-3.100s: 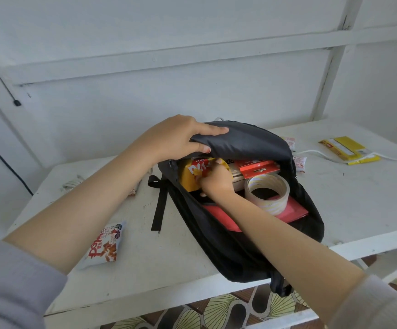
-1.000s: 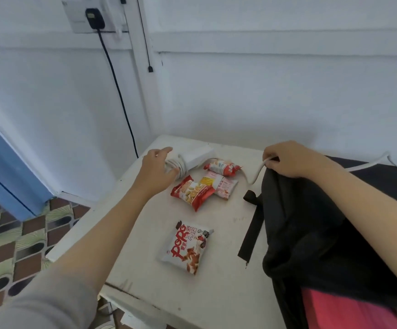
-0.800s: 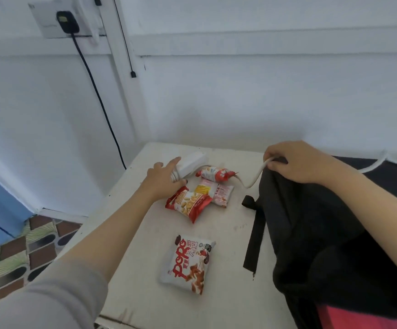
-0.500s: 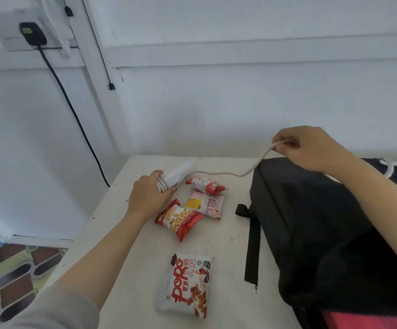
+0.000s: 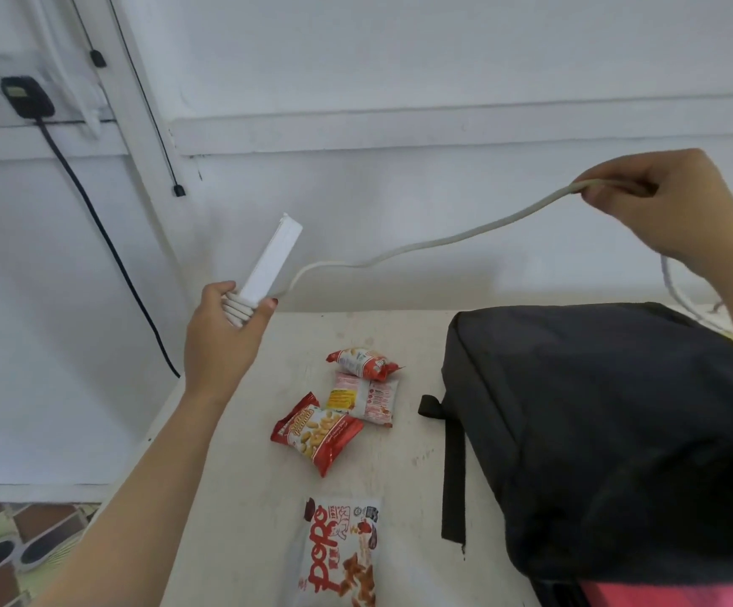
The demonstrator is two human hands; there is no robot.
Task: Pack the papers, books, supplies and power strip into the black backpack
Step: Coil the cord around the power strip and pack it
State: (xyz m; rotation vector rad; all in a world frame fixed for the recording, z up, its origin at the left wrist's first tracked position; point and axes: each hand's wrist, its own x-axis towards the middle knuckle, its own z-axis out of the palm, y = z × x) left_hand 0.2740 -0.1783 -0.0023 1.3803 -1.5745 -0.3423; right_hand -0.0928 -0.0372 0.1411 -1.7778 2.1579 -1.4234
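Observation:
My left hand (image 5: pixel 220 339) holds the white power strip (image 5: pixel 271 260) upright above the table's far left corner, with cord coils wrapped around its lower end inside my fist. Its white cord (image 5: pixel 434 240) runs up and right to my right hand (image 5: pixel 666 203), which pinches it high above the black backpack (image 5: pixel 609 435). The backpack lies on the right of the table, its flap down. A pink-red sheet (image 5: pixel 671 595) shows at its opening at the bottom right.
Several snack packets lie on the white table (image 5: pixel 242 497): a small red one (image 5: pixel 362 361), a white-red one (image 5: pixel 369 398), a red peanut pack (image 5: pixel 314 431) and a white "Popo" pack (image 5: pixel 340 554). A black plug (image 5: pixel 27 98) and cable hang on the left wall.
My left hand has lifted the power strip off the table and stood it upright. My right hand has raised the cord up and to the right, stretching it out.

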